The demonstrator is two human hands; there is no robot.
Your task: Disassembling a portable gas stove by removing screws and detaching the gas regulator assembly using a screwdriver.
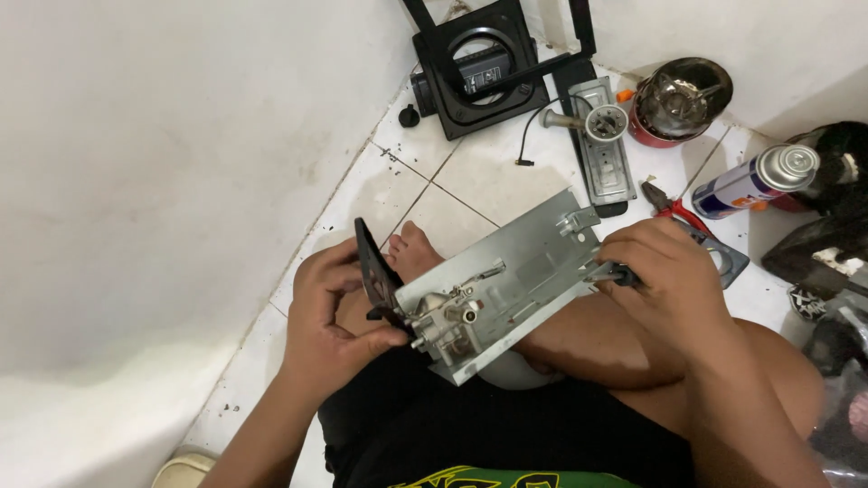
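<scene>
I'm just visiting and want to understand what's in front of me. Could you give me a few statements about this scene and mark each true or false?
1. The left hand grips the black end of a grey metal plate. True.
2. The right hand is empty. False: it holds a dark-handled tool against the plate.
3. A spray can lies on the tiled floor. True.
4. The red-handled pliers lie on the person's lap. False: on the floor.

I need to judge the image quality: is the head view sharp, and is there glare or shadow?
Head view: the metal plate and both hands, left hand and right hand, are sharp; soft even light, weak shadows; slight glare on the spray can top; the white wall is bright, nearly washed out.
</scene>
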